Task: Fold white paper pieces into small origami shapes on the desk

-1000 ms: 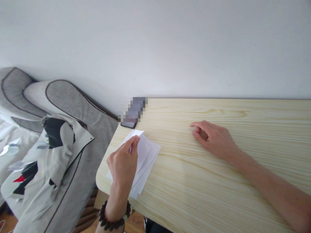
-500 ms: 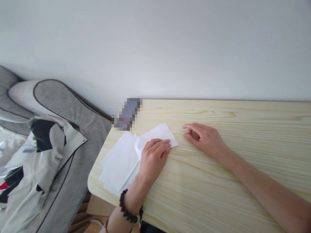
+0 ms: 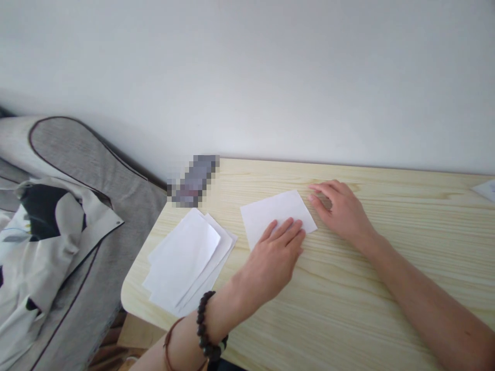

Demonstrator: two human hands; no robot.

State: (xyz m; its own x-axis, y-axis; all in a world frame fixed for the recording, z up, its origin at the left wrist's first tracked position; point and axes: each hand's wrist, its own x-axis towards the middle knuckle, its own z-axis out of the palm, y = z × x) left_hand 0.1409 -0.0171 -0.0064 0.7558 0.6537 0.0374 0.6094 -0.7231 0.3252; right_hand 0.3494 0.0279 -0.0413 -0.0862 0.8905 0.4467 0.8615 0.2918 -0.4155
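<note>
A single white sheet of paper (image 3: 273, 212) lies flat on the light wooden table (image 3: 348, 288). My left hand (image 3: 276, 255) rests on its near edge, fingers stretched flat and pressing it down. My right hand (image 3: 342, 211) lies palm down just right of the sheet, fingers loosely extended, its fingertips near the sheet's far right corner. A stack of white sheets (image 3: 187, 260) sits at the table's left corner, apart from both hands.
A blurred dark phone (image 3: 193, 180) lies at the table's far left edge. A grey sofa (image 3: 88, 170) with a black-and-white patterned garment (image 3: 50, 232) stands left of the table. A bit of white paper (image 3: 486, 189) shows at the far right. A wall runs behind.
My left hand took one sheet off the stack and slid it to the right across the table, beside my right hand. The right hand shifted slightly right.
</note>
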